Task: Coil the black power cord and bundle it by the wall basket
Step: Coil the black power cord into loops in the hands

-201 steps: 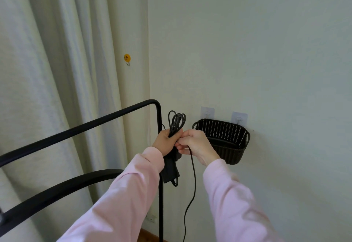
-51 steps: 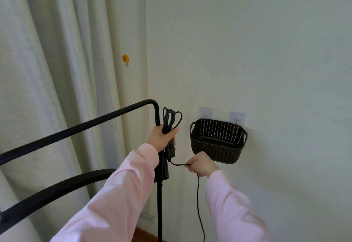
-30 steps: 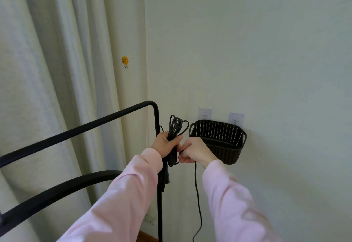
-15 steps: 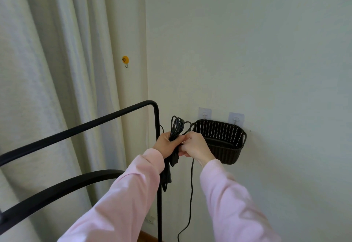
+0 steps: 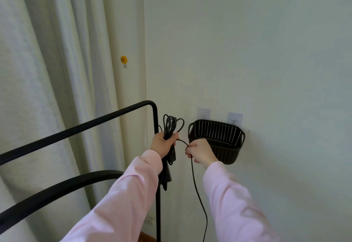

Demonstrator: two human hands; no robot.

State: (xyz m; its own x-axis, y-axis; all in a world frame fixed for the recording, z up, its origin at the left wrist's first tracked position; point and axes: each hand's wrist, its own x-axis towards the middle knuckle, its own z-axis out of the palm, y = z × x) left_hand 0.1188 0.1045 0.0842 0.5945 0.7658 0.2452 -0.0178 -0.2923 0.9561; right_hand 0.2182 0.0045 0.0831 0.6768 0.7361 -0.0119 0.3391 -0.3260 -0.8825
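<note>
A pale bare wall (image 5: 247,51) fills the right, and cream curtains (image 5: 47,70) hang on the left, the two meeting at the corner. A black metal rail (image 5: 80,129) crosses from the left and turns down into an upright post, leaving a narrow gap before the wall basket (image 5: 228,133). In that gap the left hand (image 5: 163,143) curls its fingers round the black power cord (image 5: 168,127), whose thin loops stand above the fist, level with the basket's rim. The right hand (image 5: 200,151), in front of the basket's left corner, pinches the loose strand, which arcs over from the bundle and drops past the bottom edge. The bundle's lower part is hard to tell from the post.
</note>
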